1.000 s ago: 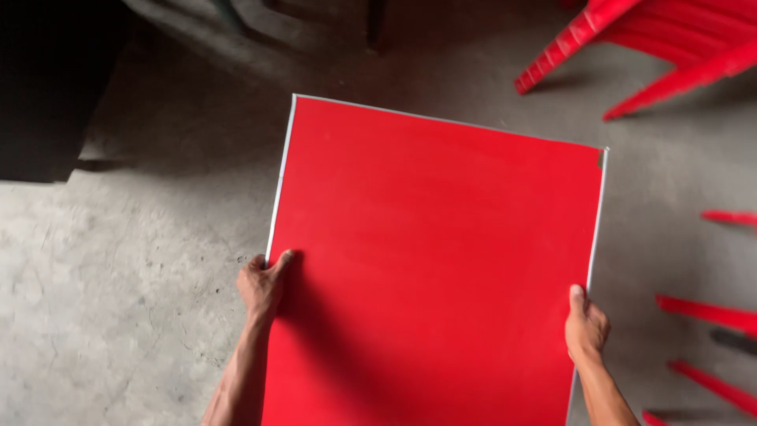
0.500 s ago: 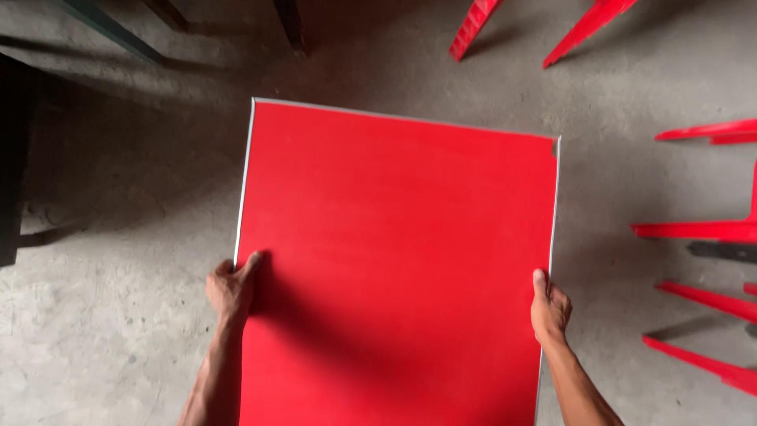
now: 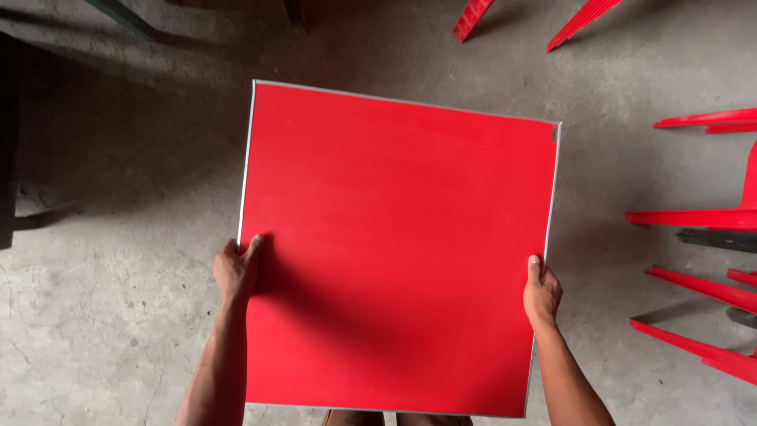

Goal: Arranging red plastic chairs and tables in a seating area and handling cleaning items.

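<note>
A: Two hands on it. Your left hand (image 3: 236,270) clamps the left edge of the red board (image 3: 394,244), thumb on top; your right hand (image 3: 542,293) grips the right edge.

B: Where's the board?

A: Held flat in front of you, above the concrete floor (image 3: 95,315). Keep both grips level, I'd say, and mind the red chair legs (image 3: 702,237) off to your right.
</note>
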